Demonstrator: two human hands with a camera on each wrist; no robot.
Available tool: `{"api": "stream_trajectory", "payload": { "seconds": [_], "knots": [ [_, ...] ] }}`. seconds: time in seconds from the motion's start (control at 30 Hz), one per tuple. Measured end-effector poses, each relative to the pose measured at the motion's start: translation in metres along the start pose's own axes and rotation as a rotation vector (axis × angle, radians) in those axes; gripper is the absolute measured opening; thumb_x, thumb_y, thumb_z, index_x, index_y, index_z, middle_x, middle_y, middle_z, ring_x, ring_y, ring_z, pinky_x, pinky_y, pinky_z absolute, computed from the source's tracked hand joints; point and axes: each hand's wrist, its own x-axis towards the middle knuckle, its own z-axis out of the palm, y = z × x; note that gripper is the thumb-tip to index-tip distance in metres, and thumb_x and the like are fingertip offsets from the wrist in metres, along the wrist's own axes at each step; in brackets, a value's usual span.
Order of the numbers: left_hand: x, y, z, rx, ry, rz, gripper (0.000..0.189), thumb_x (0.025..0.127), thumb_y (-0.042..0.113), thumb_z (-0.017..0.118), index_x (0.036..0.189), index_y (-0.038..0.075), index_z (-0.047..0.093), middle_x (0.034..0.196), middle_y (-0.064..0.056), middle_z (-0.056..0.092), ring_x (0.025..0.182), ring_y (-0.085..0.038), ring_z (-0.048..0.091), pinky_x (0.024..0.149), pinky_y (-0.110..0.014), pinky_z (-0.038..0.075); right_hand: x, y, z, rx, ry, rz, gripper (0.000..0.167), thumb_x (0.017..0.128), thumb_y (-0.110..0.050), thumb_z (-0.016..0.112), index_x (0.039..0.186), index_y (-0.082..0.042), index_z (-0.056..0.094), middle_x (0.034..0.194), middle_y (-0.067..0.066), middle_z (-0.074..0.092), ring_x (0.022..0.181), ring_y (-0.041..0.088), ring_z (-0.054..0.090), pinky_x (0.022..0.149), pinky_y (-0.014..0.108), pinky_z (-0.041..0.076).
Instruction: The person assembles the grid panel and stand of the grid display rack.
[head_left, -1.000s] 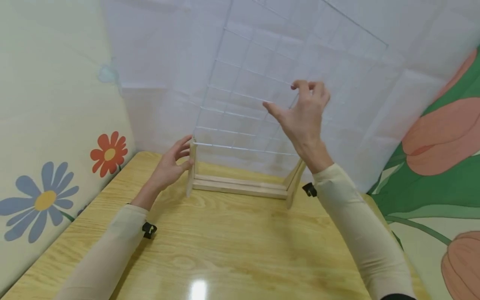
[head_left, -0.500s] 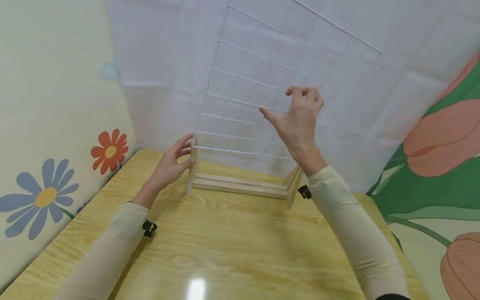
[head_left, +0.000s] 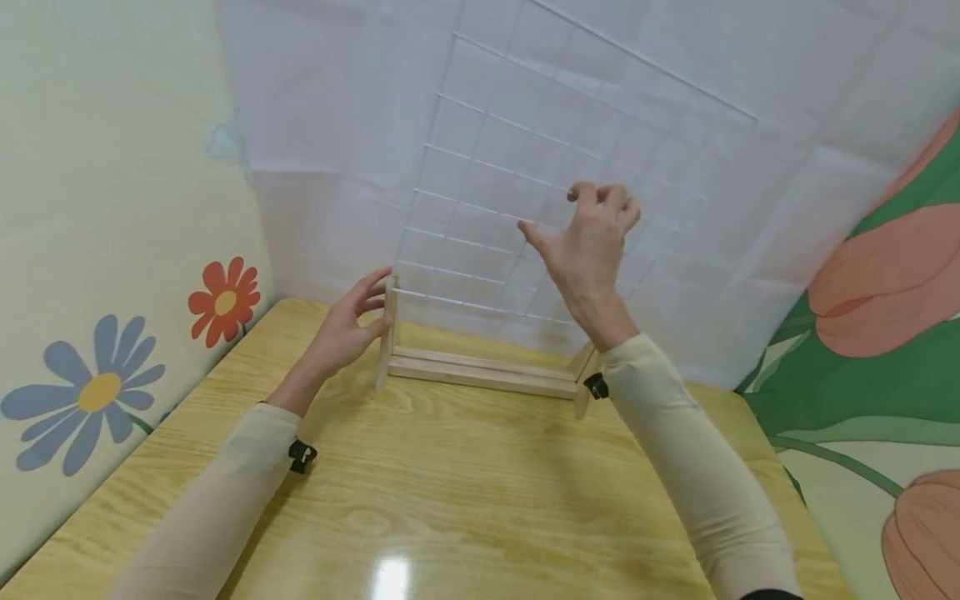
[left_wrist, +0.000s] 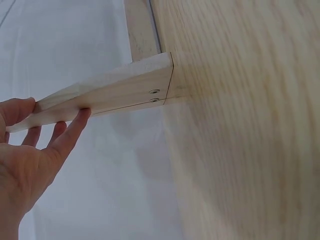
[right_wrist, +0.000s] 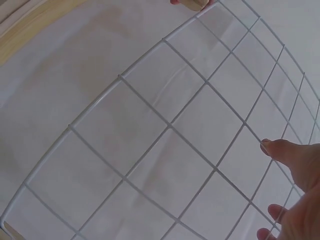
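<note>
A white wire grid panel (head_left: 462, 303) stands up from a pale wooden stand (head_left: 480, 380), its bottom wire between the two uprights. My left hand (head_left: 339, 335) grips the top of the left upright. In the left wrist view, thumb and fingertips lie on opposite sides of that upright (left_wrist: 130, 90), which has two screw heads near its foot. My right hand (head_left: 588, 254) holds the panel right of its middle. In the right wrist view, the thumb meets one wire of the grid (right_wrist: 170, 126) while curled fingertips show through the openings. The panel leans back, its upper left running out of the head view.
The stand is at the back of a wood-grain table (head_left: 450, 492). Behind it hangs a creased white sheet (head_left: 315, 225). Flower-patterned panels border the table, with daisies (head_left: 97, 392) on the left and tulips (head_left: 885, 283) on the right.
My right hand has moved down and a little left. The panel's top wire has come lower in view with it. My left hand keeps its hold on the upright.
</note>
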Motion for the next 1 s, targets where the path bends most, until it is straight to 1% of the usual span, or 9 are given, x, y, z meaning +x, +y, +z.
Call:
{"api": "stream_trajectory", "payload": {
  "seconds": [0.1,0.2,0.37,0.47,0.6,0.7,0.8,0.93,1.0],
  "knots": [
    [0.000,-0.001,0.001,0.008,0.002,-0.001,0.077,0.095,-0.011,0.063,0.161,0.017,0.033,0.149,-0.022,0.046,0.128,-0.044,0.050,0.085,-0.038,0.057,0.000,0.000,0.006,-0.010,0.016,0.026,0.067,0.073,-0.055,0.089,0.111,-0.007,0.061,0.115,0.014,0.044,0.122,0.037,0.032,0.076,0.038,0.050],
    [0.002,-0.002,0.004,0.005,0.001,-0.005,0.078,0.095,-0.012,0.063,0.161,0.016,0.032,0.149,-0.023,0.046,0.128,-0.044,0.050,0.086,-0.042,0.056,0.000,0.000,0.012,-0.030,0.027,0.049,0.068,0.073,-0.056,0.089,0.111,-0.008,0.060,0.117,0.014,0.045,0.124,0.038,0.031,0.071,0.040,0.052],
    [0.003,0.002,0.009,0.007,0.005,0.007,0.077,0.094,-0.015,0.062,0.160,0.012,0.032,0.148,-0.026,0.045,0.127,-0.047,0.050,0.089,-0.054,0.053,0.000,0.003,0.017,-0.057,0.019,0.081,0.068,0.073,-0.056,0.088,0.112,-0.008,0.059,0.118,0.015,0.045,0.124,0.038,0.032,0.071,0.045,0.054],
    [0.004,0.011,0.013,0.000,0.004,0.014,0.075,0.093,-0.018,0.061,0.159,0.007,0.033,0.147,-0.029,0.045,0.126,-0.050,0.050,0.089,-0.061,0.051,0.000,0.006,0.018,-0.062,0.000,0.118,0.068,0.074,-0.056,0.088,0.114,-0.010,0.060,0.120,0.014,0.045,0.126,0.038,0.030,0.074,0.047,0.054],
    [0.002,0.025,0.016,-0.015,-0.011,0.024,0.073,0.093,-0.019,0.059,0.157,0.001,0.032,0.146,-0.033,0.045,0.125,-0.055,0.048,0.089,-0.065,0.050,0.000,0.008,0.020,-0.073,-0.007,0.156,0.067,0.075,-0.057,0.086,0.115,-0.011,0.059,0.122,0.013,0.045,0.128,0.037,0.029,0.079,0.049,0.052],
    [0.001,0.029,0.017,-0.016,-0.014,0.030,0.075,0.093,-0.019,0.059,0.158,0.003,0.031,0.146,-0.033,0.044,0.125,-0.055,0.048,0.089,-0.065,0.049,0.000,0.008,0.022,-0.072,-0.006,0.147,0.067,0.075,-0.057,0.086,0.115,-0.010,0.059,0.123,0.013,0.045,0.128,0.038,0.030,0.080,0.051,0.052],
    [0.002,0.026,0.018,-0.013,-0.014,0.031,0.075,0.093,-0.019,0.059,0.159,0.005,0.030,0.146,-0.033,0.044,0.125,-0.056,0.047,0.089,-0.066,0.049,-0.003,0.007,0.026,-0.071,-0.013,0.131,0.066,0.076,-0.056,0.086,0.116,-0.010,0.059,0.123,0.014,0.045,0.130,0.038,0.029,0.082,0.052,0.050],
    [0.003,0.025,0.019,-0.015,-0.020,0.034,0.074,0.093,-0.019,0.059,0.158,0.002,0.031,0.146,-0.034,0.044,0.126,-0.056,0.047,0.089,-0.066,0.049,-0.008,0.008,0.031,-0.092,-0.015,0.111,0.066,0.076,-0.055,0.086,0.116,-0.010,0.060,0.122,0.013,0.045,0.130,0.038,0.028,0.082,0.053,0.050],
    [0.003,0.029,0.020,-0.017,-0.021,0.030,0.072,0.093,-0.019,0.059,0.157,0.001,0.032,0.146,-0.034,0.044,0.126,-0.056,0.047,0.089,-0.066,0.049,-0.011,0.009,0.034,-0.102,-0.014,0.098,0.066,0.076,-0.055,0.087,0.116,-0.011,0.060,0.121,0.014,0.045,0.129,0.038,0.029,0.081,0.053,0.050]
  ]
}}
